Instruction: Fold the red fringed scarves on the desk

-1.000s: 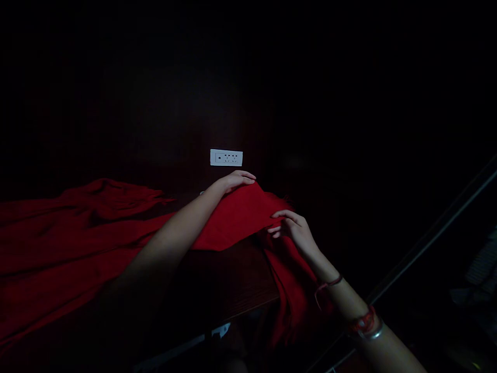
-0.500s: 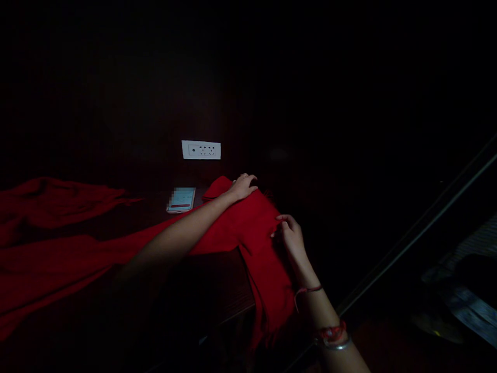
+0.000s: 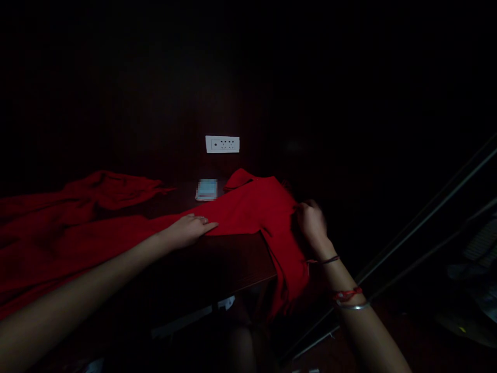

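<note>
Red cloth (image 3: pixel 240 207): from my remote seat I see it lying along the bench (image 3: pixel 233 261), its right end spilling over the bench's right edge.
Left hand (image 3: pixel 184 231): resting on the cloth's near edge, thumb spread; I cannot tell whether it grips.
Right hand (image 3: pixel 311 223): well apart from the left, fingers curled at the cloth's right edge; any pinch is hidden from me.
Smooth stretch: between the two hands it lies fairly flat, so I judge that much done.
Rumpled stretch: the left portion is creased and bunched, and a far-side flap looks folded over; I count both as left undone.
Long axis: left to right across my view, bending at the right to hang downward.
Tips: a ragged one at far left points right; the hanging one points down, dim to me.
Phone (image 3: pixel 207 190): just beside the cloth's far edge.
</note>
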A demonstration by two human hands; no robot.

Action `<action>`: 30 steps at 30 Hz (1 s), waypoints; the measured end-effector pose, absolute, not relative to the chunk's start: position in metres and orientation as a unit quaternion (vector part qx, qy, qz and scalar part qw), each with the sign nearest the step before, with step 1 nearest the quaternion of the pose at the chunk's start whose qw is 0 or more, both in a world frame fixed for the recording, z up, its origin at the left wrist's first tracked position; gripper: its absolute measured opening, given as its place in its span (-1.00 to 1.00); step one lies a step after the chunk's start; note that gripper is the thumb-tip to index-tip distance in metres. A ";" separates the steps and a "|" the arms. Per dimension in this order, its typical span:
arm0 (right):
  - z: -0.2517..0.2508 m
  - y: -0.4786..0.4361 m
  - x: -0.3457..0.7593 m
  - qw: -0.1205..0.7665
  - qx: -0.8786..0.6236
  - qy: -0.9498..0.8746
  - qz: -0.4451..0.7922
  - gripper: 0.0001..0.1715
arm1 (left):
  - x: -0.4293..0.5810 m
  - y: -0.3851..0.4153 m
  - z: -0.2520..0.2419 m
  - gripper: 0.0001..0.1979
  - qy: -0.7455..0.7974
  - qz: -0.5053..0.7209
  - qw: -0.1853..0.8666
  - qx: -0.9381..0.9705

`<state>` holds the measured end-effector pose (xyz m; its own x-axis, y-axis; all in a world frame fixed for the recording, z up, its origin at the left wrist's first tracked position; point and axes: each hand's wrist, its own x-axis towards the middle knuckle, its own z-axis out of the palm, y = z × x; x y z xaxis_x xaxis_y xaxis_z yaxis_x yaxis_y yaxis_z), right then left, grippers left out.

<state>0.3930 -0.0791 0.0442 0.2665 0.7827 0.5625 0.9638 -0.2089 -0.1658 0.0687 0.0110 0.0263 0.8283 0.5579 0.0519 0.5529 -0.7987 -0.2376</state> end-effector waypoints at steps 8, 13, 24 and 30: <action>0.052 -0.088 0.384 0.136 -0.615 -0.719 -0.294 -0.70 | 0.051 0.029 0.037 -0.77 -0.294 -0.178 -0.062 -0.937; 0.059 -0.087 0.378 0.104 -0.560 -0.782 -0.253 -0.72 | 0.049 0.030 0.029 -0.64 -0.292 -0.133 -0.093 -0.943; 0.050 -0.066 0.337 0.085 -0.506 -0.830 -0.219 -0.77 | 0.052 0.032 0.033 -0.80 -0.386 -0.345 -0.009 -0.855; 0.052 -0.043 0.358 0.144 -0.541 -0.800 -0.217 -0.80 | 0.066 0.032 0.030 -0.77 -0.375 -0.257 0.093 -0.886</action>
